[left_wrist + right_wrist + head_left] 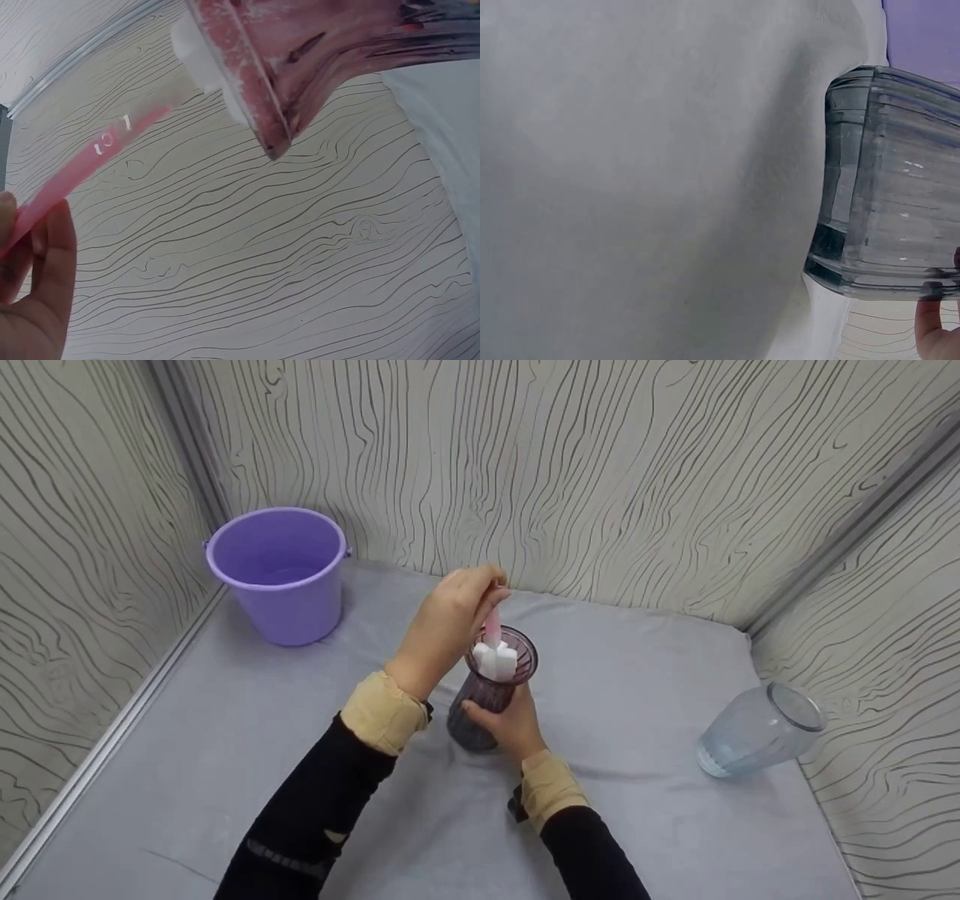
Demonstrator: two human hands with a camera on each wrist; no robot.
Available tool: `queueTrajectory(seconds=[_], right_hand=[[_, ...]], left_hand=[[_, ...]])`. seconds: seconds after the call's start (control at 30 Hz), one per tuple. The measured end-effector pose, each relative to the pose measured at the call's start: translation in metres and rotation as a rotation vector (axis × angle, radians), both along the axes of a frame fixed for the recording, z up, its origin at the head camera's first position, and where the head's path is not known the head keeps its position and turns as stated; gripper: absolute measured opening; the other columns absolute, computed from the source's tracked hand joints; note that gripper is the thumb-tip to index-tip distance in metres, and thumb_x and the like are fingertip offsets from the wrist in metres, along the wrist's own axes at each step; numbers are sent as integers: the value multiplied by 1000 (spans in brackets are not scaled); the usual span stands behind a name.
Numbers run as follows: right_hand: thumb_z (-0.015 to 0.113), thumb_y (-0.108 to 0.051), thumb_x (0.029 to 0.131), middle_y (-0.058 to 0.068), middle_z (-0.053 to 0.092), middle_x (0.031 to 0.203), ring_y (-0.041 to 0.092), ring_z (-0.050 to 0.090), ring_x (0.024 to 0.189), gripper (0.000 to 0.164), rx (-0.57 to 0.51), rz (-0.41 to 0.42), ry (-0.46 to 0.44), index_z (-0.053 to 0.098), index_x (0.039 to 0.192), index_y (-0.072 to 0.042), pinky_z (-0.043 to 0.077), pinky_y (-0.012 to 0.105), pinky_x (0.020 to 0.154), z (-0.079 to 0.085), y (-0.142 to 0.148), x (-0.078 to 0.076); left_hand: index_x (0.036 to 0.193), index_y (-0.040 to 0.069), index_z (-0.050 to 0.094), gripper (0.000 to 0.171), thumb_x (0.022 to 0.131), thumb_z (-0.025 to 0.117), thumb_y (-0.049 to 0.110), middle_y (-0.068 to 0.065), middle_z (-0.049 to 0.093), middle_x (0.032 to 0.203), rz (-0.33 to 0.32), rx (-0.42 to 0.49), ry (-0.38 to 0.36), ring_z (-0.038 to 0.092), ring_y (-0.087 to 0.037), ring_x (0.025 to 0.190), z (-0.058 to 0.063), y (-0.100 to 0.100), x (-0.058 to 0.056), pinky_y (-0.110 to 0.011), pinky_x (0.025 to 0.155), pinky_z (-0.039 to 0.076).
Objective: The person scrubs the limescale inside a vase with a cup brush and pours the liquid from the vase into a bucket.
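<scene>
My left hand [454, 619] pinches the pink handle [493, 628] of a sponge brush above a purple-tinted ribbed glass vase [474, 727]. The brush's white sponge head [499, 661] sits in the vase's flared mouth, partly above the rim; its lower end is hidden. From the right side, my right hand [517, 727] grips the vase's body, thumb across the front. In the left wrist view the pink handle [82, 161] slants toward the vase's rim [255, 90]. The right wrist view has the vase's thick base [844, 165] near the cloth, with fingertips [930, 322] at its side.
A purple bucket [300, 611] stands at the back left. To the right is a clear, bluish glass vase [750, 735]. Grey cloth [615, 682] covers the table, and wood-grain-patterned panels [570, 472] enclose its back and sides.
</scene>
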State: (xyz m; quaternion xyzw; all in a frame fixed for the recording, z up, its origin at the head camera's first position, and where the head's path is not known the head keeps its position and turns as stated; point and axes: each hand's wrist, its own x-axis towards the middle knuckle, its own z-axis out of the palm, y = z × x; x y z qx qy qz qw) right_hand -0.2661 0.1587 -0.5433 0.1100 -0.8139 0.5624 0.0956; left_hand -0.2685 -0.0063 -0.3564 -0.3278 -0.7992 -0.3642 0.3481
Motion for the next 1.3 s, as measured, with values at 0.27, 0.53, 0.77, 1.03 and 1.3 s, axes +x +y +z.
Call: queueTrajectory(seconds=[0.27,0.53,0.77,1.03,1.3], right_hand=[[88,-9,76,23,51,141,35,51,130,91,-16,-6,-1,33,147,4,37,49,114,2,-2,1],[85,-5,78,26,52,137,38,53,128,83,-16,12,-6,35,142,9,39,50,112,35,-9,20],[84,-5,79,27,52,137,40,52,127,80,-24,20,-7,37,142,7,38,54,111,40,-10,22],[87,-16,78,22,53,138,35,53,128,85,-16,5,-46,36,144,3,39,50,112,12,-3,5],[90,-19,76,20,55,138,32,54,127,89,-5,-9,-34,37,144,1,39,46,111,1,-1,-1]], left_hand=[[103,2,64,14,102,59,14,-9,69,95,8,33,51,61,-25,85,4,-1,-1,-35,78,52],[106,0,66,16,103,59,14,-9,70,96,22,85,119,61,-24,86,13,-9,0,-33,78,52],[105,-2,65,12,100,62,9,-10,67,90,33,184,201,57,-23,80,18,-15,-1,-32,71,49],[103,-2,63,11,98,66,6,-13,65,87,80,279,196,62,-21,78,8,-23,-3,-29,70,55],[103,-1,63,9,98,66,6,-13,64,83,140,394,136,68,-21,74,-5,-37,-7,-27,62,56]])
